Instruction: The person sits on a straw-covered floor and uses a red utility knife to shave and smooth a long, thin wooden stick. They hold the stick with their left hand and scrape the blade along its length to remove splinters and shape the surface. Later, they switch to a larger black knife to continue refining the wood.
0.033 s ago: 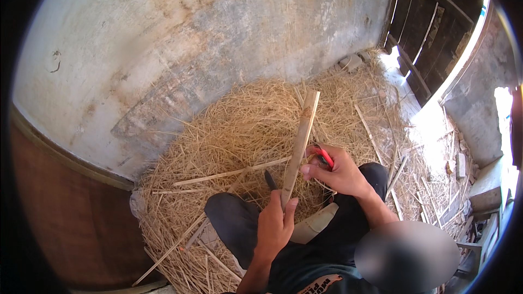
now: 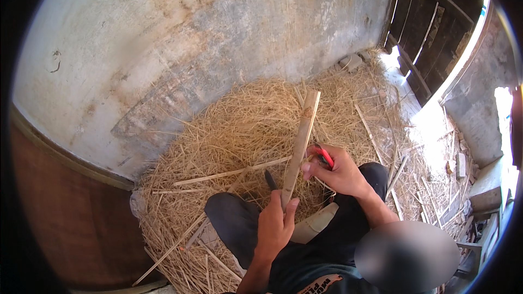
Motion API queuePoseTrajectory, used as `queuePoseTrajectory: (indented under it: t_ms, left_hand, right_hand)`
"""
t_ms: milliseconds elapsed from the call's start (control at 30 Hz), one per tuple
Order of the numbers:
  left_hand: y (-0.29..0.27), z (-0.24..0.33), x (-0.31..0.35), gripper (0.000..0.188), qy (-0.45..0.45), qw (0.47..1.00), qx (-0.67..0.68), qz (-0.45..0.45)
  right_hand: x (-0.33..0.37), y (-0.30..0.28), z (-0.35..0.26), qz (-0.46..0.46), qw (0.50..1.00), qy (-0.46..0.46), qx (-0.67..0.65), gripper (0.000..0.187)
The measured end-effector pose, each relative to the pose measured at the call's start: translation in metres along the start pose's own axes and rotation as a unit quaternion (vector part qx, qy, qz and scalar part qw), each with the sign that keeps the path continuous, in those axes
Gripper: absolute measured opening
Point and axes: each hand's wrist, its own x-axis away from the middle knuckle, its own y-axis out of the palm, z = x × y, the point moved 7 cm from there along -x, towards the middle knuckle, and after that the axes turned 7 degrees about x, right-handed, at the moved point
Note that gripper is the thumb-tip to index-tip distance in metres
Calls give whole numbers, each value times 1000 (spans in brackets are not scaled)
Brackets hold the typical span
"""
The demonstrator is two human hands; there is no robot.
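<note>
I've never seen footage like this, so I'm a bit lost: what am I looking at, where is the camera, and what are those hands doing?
The camera sits on a person's head and looks down, so the picture bends at its edges. The two forearms coming up from below are that person's own; there is no machine. The left hand grips the lower end of a long pale wooden stick, which slants up and away. The right hand holds a red-handled tool against the stick; its blade is hard to make out. The person sits on a heap of straw, with thin split strips lying on it. Behind is a grey plastered wall, and at the right a dark slatted door.
</note>
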Motion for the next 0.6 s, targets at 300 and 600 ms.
queuePoseTrajectory:
  t_ms: [300,600]
  left_hand:
    - [5,-3,0,29,22,1000,0,5]
    - [11,0,7,27,-13,999,-10,-47]
  right_hand:
    - [-7,-14,-18,-41,971,-30,235,19]
    - [-18,-38,-46,-261,893,-160,329,33]
